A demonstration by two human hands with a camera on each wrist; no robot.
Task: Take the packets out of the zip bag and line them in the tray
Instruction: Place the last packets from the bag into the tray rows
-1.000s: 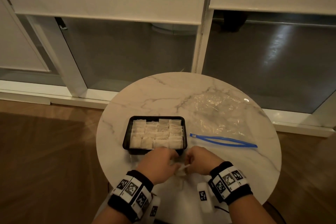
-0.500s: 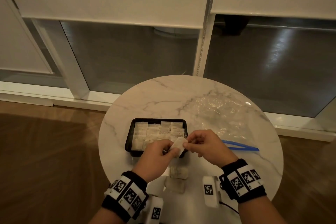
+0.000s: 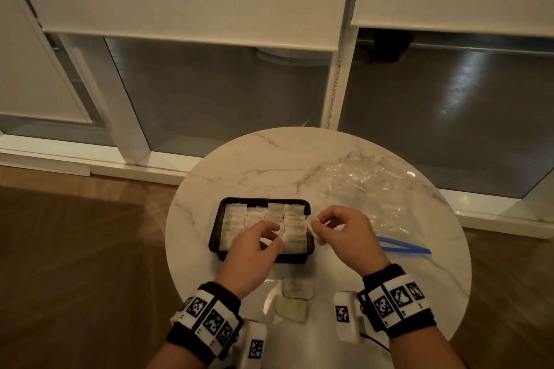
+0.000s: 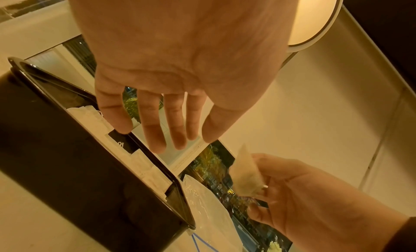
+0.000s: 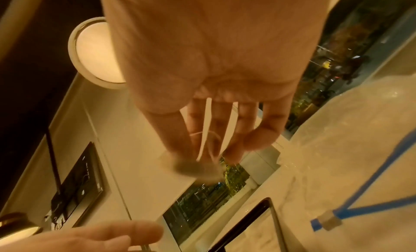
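Fingers and thumb of the right hand pinch one packet in the air, just beside the right rim of the black tray. The left hand hovers over the tray's near part with fingers spread loosely, holding nothing. Rows of white packets in the tray fill most of it. Two more packets lie on the marble table near the wrists. The clear zip bag lies flat to the right, its blue strip toward the person.
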